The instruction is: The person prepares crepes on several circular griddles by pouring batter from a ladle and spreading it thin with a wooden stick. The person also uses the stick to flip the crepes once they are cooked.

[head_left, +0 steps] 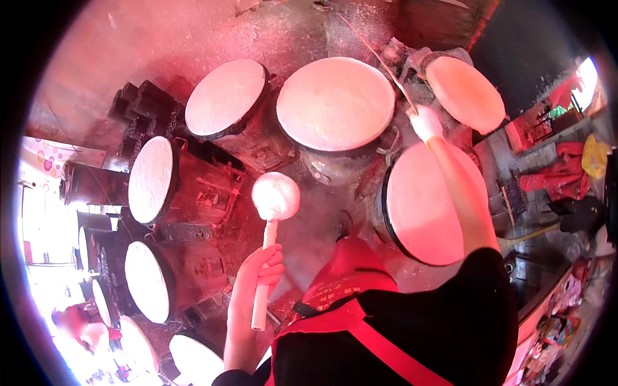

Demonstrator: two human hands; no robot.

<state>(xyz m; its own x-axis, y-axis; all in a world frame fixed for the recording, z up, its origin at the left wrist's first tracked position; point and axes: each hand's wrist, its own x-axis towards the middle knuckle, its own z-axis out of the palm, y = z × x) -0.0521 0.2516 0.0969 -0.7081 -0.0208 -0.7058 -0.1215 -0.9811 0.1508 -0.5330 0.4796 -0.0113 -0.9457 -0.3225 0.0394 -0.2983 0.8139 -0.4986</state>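
My left hand [259,269] is closed around the pale handle of a ladle-like tool [275,196], whose round white head points away from me over the floor. Whether that head is a bowl full of white batter or a solid knob, the glare hides. Stretched forward to the right, my right hand [425,124] looks white, gloved or overexposed. Its fingers close on a long thin stick [380,59] that slants up and left. Below that forearm lies a big round pale-topped griddle [418,199]; another round top [467,93] sits just right of the hand.
More round pale tops on dark barrel-like stoves curve around me: one at far centre [336,103], one left of it [226,96], and two along the left [151,180] [147,282]. Dark blocks [145,106] are stacked at the back left. Red cloth [566,172] lies at the right.
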